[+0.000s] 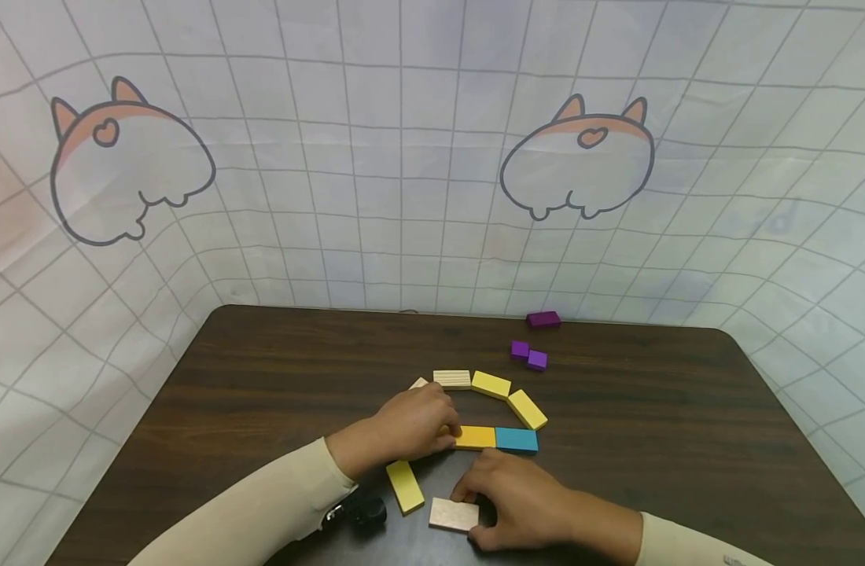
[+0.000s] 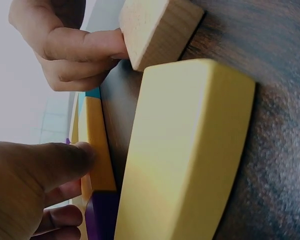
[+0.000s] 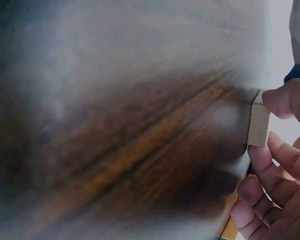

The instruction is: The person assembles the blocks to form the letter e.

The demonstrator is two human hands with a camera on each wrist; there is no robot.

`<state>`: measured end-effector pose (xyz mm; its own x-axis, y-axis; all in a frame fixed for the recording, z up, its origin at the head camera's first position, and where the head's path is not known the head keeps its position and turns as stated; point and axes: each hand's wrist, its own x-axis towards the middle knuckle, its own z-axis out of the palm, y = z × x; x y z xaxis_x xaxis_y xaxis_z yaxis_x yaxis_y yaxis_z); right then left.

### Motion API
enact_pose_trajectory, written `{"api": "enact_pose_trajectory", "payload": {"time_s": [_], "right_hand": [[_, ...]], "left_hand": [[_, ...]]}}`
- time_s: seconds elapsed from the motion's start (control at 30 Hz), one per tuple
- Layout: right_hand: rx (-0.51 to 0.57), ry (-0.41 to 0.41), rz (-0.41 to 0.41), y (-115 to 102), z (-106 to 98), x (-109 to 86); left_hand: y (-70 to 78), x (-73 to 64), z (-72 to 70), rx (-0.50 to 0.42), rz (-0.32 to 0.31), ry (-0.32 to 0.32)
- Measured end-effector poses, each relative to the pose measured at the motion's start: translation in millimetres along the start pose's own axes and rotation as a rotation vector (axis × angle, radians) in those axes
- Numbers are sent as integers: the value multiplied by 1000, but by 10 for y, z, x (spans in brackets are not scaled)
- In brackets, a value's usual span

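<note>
Low over a row of blocks, my left hand [image 1: 417,420] pinches an orange block [image 1: 475,438] with thumb and fingers. A blue block [image 1: 517,440] adjoins its right end; a dark purple block [image 2: 102,215] adjoins the other end in the left wrist view. My right hand [image 1: 520,499] grips a plain wooden block [image 1: 452,514] by its right end, thumb on the near side and fingers on the far side. That block lies flat on the table. Just left of it, a yellow block [image 1: 405,487] lies at a slant, touched by neither hand.
Behind the row, a pale grooved block [image 1: 451,380] and two yellow blocks, one upper [image 1: 491,384] and one lower [image 1: 528,409], form an arc. Farther back are two small purple cubes [image 1: 520,350] and a dark purple block [image 1: 543,319] near the table's [image 1: 298,354] far edge.
</note>
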<state>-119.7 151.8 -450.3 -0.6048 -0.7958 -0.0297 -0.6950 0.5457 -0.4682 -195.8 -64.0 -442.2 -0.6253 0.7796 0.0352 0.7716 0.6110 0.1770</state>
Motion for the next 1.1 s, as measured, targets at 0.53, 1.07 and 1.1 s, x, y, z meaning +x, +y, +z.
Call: {"api": "enact_pose_trajectory", "payload": {"time_s": [0.53, 1.07, 1.1], "right_hand": [[-9, -11, -48, -28, 38, 29], [-6, -26, -37, -79, 32, 61], [-8, -25, -37, -79, 34, 62]], "left_hand": [[6, -4, -16, 5, 4, 7], [9, -5, -23, 8, 9, 6], [9, -5, -21, 7, 8, 5]]}}
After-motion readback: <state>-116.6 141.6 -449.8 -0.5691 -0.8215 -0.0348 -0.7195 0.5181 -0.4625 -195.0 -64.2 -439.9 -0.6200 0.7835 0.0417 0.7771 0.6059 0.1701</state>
